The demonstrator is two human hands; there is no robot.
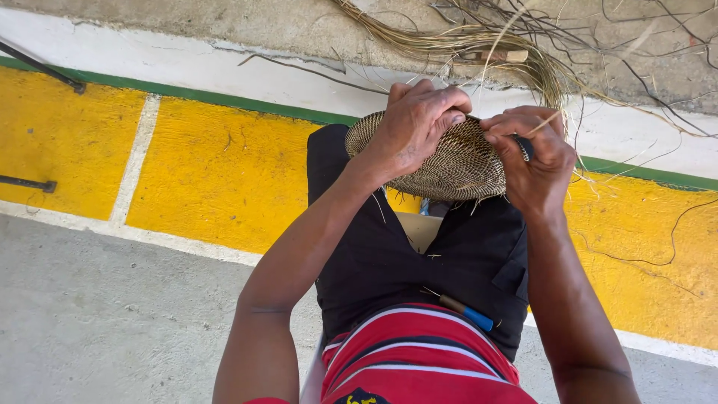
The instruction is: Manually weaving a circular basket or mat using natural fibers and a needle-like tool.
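Left hand (pixel 416 123): spread over the top of the woven basket disc (pixel 449 166), fingers curled down and clamped on its rim, steadying it above the knees.

Right hand (pixel 532 153): closed at the disc's right edge, pinching a pale fibre strand (pixel 544 123) together with a dark handle-like piece; what that piece is cannot be made out.

Woven basket disc: round, tan with dark coils, held in the air over the lap, tilted toward the wall.

Handling note: the work seems best served by a firm left-hand hold near the working edge, so each stitch pulls snug without warping the coil, and by even tension on the strand.

Lap: black shorts (pixel 419 262); a blue-handled tool (pixel 465 312) lies on them above the red striped shirt (pixel 419 359).

Beyond: loose bundle of dry fibres (pixel 479 37) on the concrete ledge; yellow painted floor (pixel 217 172).

Hidden: the stitch point itself sits behind the fingers; the disc's underside is unseen.
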